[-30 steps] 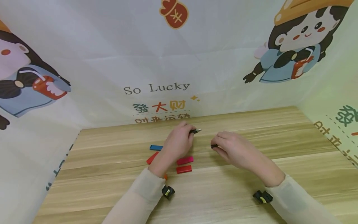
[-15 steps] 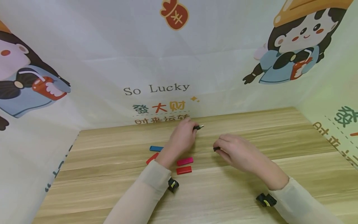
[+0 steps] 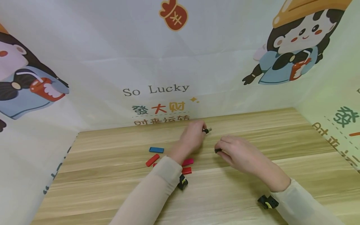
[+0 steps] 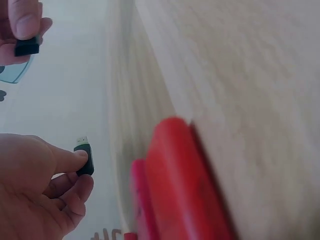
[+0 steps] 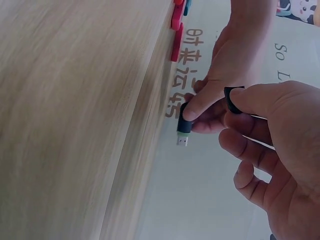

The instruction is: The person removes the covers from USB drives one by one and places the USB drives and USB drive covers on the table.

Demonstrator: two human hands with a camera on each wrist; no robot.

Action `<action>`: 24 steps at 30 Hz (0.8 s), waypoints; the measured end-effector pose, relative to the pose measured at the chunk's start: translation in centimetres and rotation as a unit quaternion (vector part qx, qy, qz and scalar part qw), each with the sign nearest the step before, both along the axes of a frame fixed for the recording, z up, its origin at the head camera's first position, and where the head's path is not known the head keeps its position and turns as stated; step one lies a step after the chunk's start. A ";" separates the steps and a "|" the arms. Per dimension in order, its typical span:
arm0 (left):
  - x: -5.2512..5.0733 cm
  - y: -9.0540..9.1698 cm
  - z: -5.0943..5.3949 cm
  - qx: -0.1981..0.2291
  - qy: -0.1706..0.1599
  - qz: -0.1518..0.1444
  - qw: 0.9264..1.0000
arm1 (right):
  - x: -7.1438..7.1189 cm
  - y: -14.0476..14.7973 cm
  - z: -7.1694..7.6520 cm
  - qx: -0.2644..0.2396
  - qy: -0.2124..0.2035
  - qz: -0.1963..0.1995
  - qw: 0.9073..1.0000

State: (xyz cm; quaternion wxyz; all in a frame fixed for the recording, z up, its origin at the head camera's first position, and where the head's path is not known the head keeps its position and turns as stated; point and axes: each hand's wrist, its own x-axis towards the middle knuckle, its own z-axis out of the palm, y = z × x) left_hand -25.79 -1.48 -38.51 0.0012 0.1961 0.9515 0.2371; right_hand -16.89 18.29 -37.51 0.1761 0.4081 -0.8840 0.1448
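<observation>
My left hand [image 3: 192, 136] pinches a black USB flash drive [image 3: 207, 130] between thumb and fingers, its metal plug bare and pointing right. In the right wrist view the drive's plug [image 5: 182, 141] shows plainly. To the right and a little nearer, my right hand [image 3: 239, 153] pinches a small black cap [image 3: 217, 151]. The cap [image 4: 26, 47] looks like a short dark block in the left wrist view. Drive and cap are apart, both held above the table.
Left of my hands on the wooden table [image 3: 92, 175] lie a blue stick-shaped piece [image 3: 156, 150], a red one [image 3: 152, 160], a pink one [image 3: 187, 162] and another red one [image 3: 187, 170]. My left sleeve [image 3: 157, 184] partly hides some. A printed white curtain [image 3: 112, 62] stands behind.
My left hand has moved right with the flash drive, uncovering the blue piece; its sleeve now partly covers the pink and red pieces. My right hand has shifted slightly right and nearer with the cap.
</observation>
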 end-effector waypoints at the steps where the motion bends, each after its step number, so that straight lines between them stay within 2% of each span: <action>1: 0.0 0.2 -0.1 0.002 -0.008 0.003 1.000 | 0.0 0.0 0.0 -0.001 0.000 0.000 1.000; 7: -0.3 0.9 -0.5 0.004 -0.032 0.008 0.999 | 0.1 0.2 0.0 -0.005 0.006 0.009 1.000; 16: -0.9 1.1 -1.2 0.000 -0.028 0.001 1.000 | 0.0 0.1 0.0 -0.002 -0.004 0.008 1.000; 24: -1.0 1.5 -1.6 -0.020 -0.023 0.001 1.000 | 0.0 0.2 -0.2 -0.009 0.001 0.011 1.000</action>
